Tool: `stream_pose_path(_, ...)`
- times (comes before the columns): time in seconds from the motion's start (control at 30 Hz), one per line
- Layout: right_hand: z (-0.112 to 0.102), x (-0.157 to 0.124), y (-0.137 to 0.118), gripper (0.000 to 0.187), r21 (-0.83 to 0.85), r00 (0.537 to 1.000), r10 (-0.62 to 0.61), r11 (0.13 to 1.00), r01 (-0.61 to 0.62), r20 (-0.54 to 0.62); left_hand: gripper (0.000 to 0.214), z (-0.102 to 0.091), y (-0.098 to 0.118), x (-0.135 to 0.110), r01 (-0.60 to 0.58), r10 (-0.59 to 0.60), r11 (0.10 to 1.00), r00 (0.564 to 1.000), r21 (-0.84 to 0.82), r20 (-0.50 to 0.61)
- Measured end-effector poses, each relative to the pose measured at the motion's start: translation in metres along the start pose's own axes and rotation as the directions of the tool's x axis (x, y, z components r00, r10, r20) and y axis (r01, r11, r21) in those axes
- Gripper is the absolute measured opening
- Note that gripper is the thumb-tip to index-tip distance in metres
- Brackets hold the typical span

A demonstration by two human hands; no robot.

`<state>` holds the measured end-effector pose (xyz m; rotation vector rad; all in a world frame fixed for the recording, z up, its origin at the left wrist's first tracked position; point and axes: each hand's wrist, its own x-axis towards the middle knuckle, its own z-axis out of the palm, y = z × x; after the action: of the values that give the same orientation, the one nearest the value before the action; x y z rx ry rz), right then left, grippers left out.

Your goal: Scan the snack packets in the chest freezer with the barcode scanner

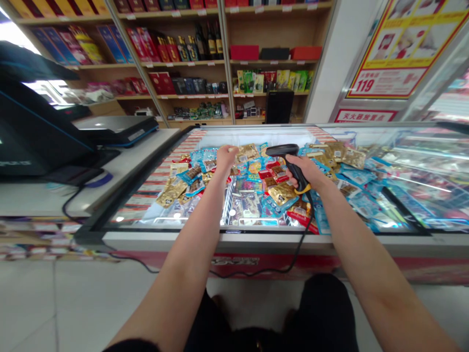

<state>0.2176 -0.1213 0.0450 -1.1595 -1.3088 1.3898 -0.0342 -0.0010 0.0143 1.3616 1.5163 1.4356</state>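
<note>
- Packets [282, 193] lay across the freezer's [142, 239] glass top.
- 12 o'clock: left hand [226, 155] pinched a gold packet [248, 153].
- 1 o'clock: right hand [304, 168] gripped a scanner [284, 150].
- Beyond, shelves [198, 64] held bottles [212, 41].

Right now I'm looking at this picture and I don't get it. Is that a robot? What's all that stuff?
No robot here! These are a person's own bare arms, and each grip is just a hand. There is one picture, from a camera worn on the person's head, looking forward and down, so the arms reach away from you.

The right hand has its grip around a dark scanner with a long black cord. The left hand is beside a gold packet; I can't tell if it's touching it. Many gold, blue and red packets are spread across a long, glass-topped case.
</note>
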Motion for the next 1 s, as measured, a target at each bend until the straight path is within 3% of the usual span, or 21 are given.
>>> stream_pose_path(0.07, -0.001, 0.001, 0.000, 0.042, 0.002, 1.000, -0.023, 1.000, 0.023, -0.009, 0.028, -0.027, 0.003, 0.004, 0.045, -0.046, 0.998, 0.998, -0.032, -0.039)
stream_pose_path(0.13, -0.003, 0.002, 0.001, 0.043, 0.006, 0.999, -0.046, 0.999, 0.046, -0.010, 0.028, -0.058, 0.003, 0.009, 0.067, -0.063, 0.997, 0.992, 0.038, -0.111)
stream_pose_path(0.23, -0.004, 0.003, 0.002, 0.041, 0.039, 0.998, -0.065, 0.997, 0.066, -0.018, 0.032, -0.101, 0.001, 0.010, 0.076, 0.022, 0.942, 0.958, 0.327, -0.286)
stream_pose_path(0.33, -0.005, 0.002, 0.002, 0.038, 0.060, 0.998, -0.045, 0.997, 0.047, -0.039, 0.047, -0.116, 0.001, -0.001, 0.117, 0.122, 0.765, 0.939, 0.633, -0.320)
stream_pose_path(0.4, -0.005, 0.002, 0.002, 0.039, 0.057, 0.998, -0.025, 0.998, 0.028, -0.053, 0.053, -0.107, 0.002, -0.013, 0.060, 0.185, 0.636, 0.956, 0.769, -0.228)
stream_pose_path(0.47, -0.005, 0.001, 0.001, 0.038, 0.053, 0.998, -0.018, 0.998, 0.021, -0.062, 0.056, -0.088, 0.001, -0.025, -0.074, 0.233, 0.532, 0.971, 0.844, -0.061)
stream_pose_path(0.57, -0.004, 0.000, 0.001, 0.037, 0.049, 0.997, -0.005, 0.999, 0.008, -0.074, 0.058, -0.058, -0.003, -0.037, -0.253, 0.267, 0.408, 0.952, 0.877, 0.151)
stream_pose_path(0.67, -0.005, 0.000, 0.001, 0.037, 0.051, 0.996, 0.006, 0.999, -0.001, -0.086, 0.058, -0.050, -0.011, -0.042, -0.339, 0.272, 0.338, 0.928, 0.878, 0.253)
stream_pose_path(0.77, -0.006, 0.001, 0.001, 0.037, 0.057, 0.997, -0.004, 0.998, 0.009, -0.081, 0.055, -0.066, -0.018, -0.041, -0.421, 0.300, 0.289, 0.893, 0.860, 0.336)
stream_pose_path(1.0, -0.007, 0.001, 0.003, 0.040, 0.031, 0.996, 0.014, 0.999, -0.012, -0.085, 0.054, -0.128, -0.041, -0.025, -0.572, 0.340, 0.213, 0.803, 0.792, 0.489)
